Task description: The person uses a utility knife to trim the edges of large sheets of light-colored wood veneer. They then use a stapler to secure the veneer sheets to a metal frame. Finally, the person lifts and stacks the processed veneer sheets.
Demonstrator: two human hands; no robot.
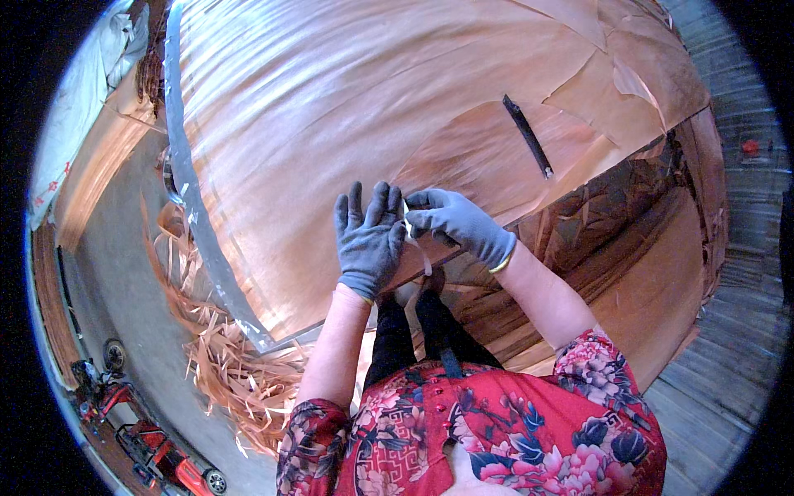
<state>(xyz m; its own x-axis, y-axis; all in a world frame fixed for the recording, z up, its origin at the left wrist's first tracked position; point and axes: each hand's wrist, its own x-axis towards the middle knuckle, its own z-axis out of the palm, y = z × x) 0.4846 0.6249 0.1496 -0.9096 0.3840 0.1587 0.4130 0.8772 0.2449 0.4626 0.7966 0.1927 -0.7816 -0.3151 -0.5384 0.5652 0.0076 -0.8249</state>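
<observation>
Both my hands wear grey work gloves and are held close together over the near edge of a wide stack of thin reddish-brown wood veneer sheets (273, 149). My left hand (368, 240) is open, its fingers stretched upward and spread. Close beside its thumb side, my right hand (459, 223) pinches a narrow white strip (427, 261), which looks like tape and hangs down between the hands. Its upper part is partly hidden by the fingers. A slim black utility knife (528, 137) lies on the veneer to the right, beyond my right hand.
A grey metal edge (186, 165) borders the stack on the left. Below it, curled veneer offcuts (240, 380) pile on the floor. Torn veneer sheets (628, 240) hang on the right. A red wheeled machine (161, 455) stands at lower left; a plank-like grey surface (736, 331) lies far right.
</observation>
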